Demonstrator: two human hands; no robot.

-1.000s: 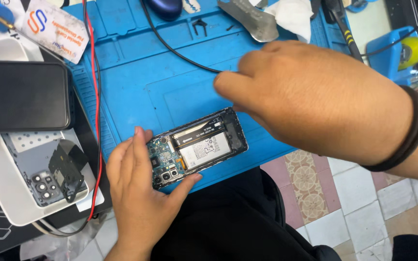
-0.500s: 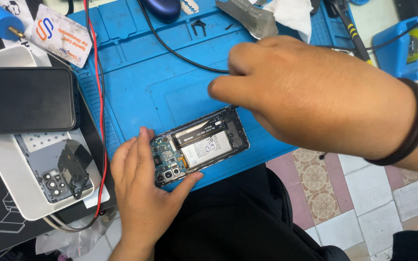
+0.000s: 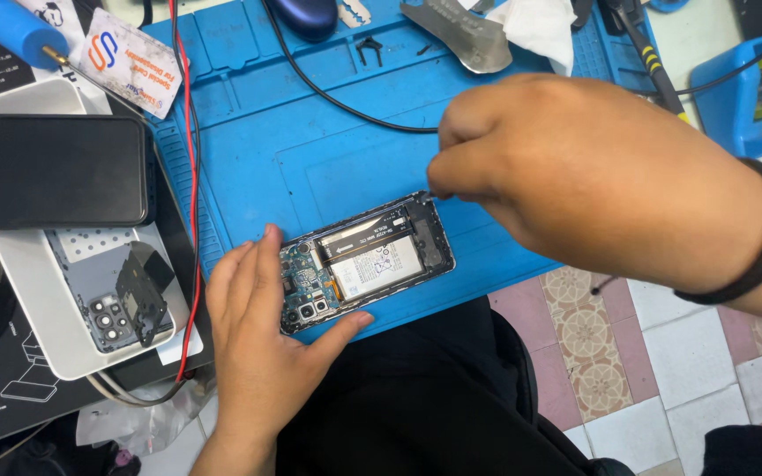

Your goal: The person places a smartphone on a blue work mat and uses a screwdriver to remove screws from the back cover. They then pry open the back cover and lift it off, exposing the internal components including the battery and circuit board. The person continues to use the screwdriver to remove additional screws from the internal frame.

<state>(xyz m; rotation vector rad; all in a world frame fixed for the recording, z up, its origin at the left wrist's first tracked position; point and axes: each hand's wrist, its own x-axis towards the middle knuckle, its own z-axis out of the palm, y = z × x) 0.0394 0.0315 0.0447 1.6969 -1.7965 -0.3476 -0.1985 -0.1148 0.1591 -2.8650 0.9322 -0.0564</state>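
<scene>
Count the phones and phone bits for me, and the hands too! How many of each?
Opened phone with its insides showing: 1
Black phone lying screen up: 1
Grey back cover with camera holes: 1
Hands: 2, the left hand steadying the opened phone and the right hand at its top corner
Total: 5

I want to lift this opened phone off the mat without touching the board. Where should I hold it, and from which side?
Probably by the long metal side rails of the opened phone, pinched from above across its narrow width. It lies flat with the circuit board and battery exposed upward. The left hand already braces the camera end; the right hand works at the far end.
</scene>
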